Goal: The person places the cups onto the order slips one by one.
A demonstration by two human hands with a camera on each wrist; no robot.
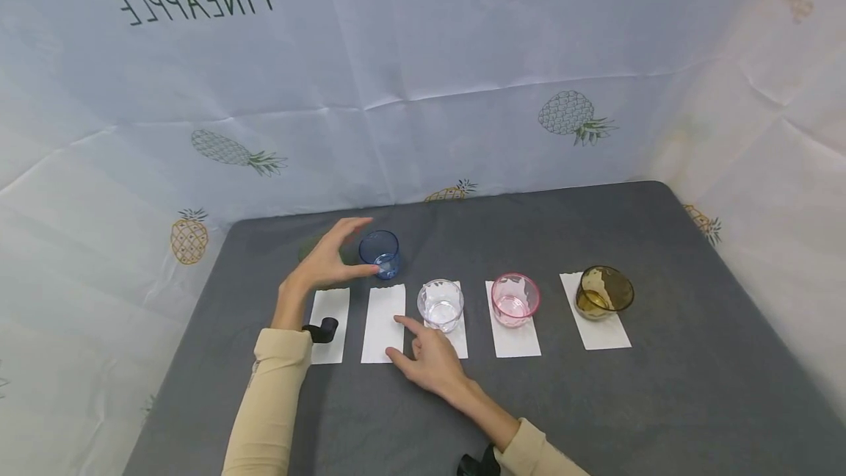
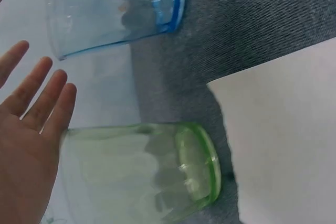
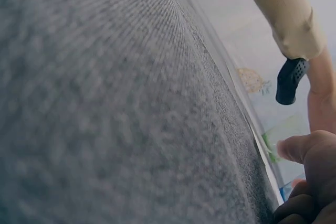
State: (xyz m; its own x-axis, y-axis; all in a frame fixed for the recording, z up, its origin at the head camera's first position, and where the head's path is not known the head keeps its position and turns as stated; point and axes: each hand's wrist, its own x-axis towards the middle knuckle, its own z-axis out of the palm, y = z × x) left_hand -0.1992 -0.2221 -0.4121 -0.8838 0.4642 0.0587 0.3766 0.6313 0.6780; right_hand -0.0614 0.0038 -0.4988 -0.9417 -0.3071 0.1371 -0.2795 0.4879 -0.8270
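My left hand (image 1: pixel 328 257) is spread beside a blue glass (image 1: pixel 380 250) at the back left, its thumb near the glass's lower side. In the left wrist view the fingers (image 2: pixel 44 95) stand straight, apart from the blue glass (image 2: pixel 113 11). A green glass (image 2: pixel 136 171) stands close by, mostly hidden behind the hand in the head view. My right hand (image 1: pixel 432 362) hovers near a white paper strip (image 1: pixel 383 322), index finger and thumb held apart, the other fingers bent, holding nothing. Just behind it is a clear glass (image 1: pixel 440 303) on another strip.
Right of the clear glass, a pink glass (image 1: pixel 515 300) and an amber glass (image 1: pixel 603 292) stand on paper strips. Another strip (image 1: pixel 330 322) lies by the left wrist. A grey cloth (image 1: pixel 661 388) covers the table, with a pineapple-print curtain (image 1: pixel 396 57) behind it.
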